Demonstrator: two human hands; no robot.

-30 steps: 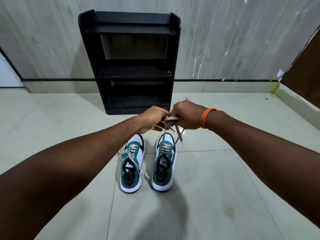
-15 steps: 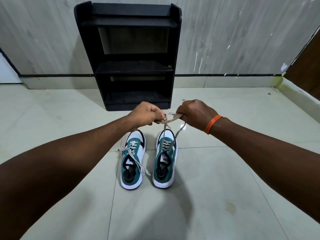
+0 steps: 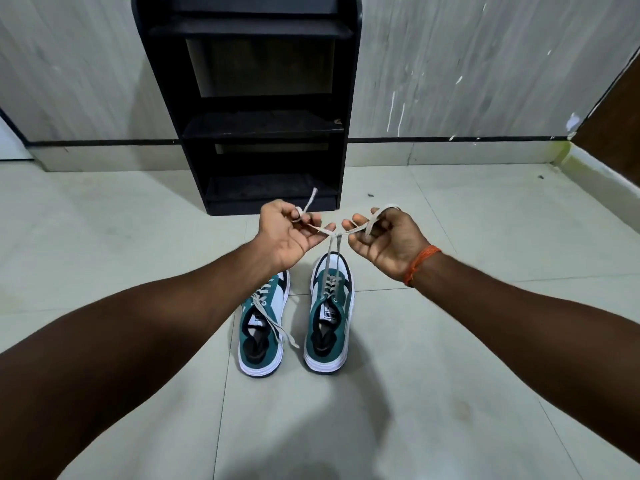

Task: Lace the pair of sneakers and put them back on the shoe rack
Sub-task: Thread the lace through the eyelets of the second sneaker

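Two teal and white sneakers stand side by side on the floor, toes toward the black shoe rack (image 3: pixel 348 98). The left sneaker (image 3: pixel 264 327) has a loose grey lace trailing over its side. The right sneaker (image 3: pixel 329 320) has its lace (image 3: pixel 333 252) rising to a crossed knot between my hands. My left hand (image 3: pixel 289 237) pinches one lace end, which sticks up past my fingers. My right hand (image 3: pixel 388 239), with an orange band at the wrist, holds the other end looped around a finger. Both hands hover above the toes of the sneakers.
The rack stands against a grey streaked wall (image 3: pixel 467 64), its three shelves bare. Pale floor tiles (image 3: pixel 450 375) spread all round the sneakers. A brown panel (image 3: pixel 616 112) closes the right corner, with a raised ledge below it.
My hands have drawn apart, stretching the lace ends sideways from a knot between them. The view has dipped, so the rack sits higher in the frame.
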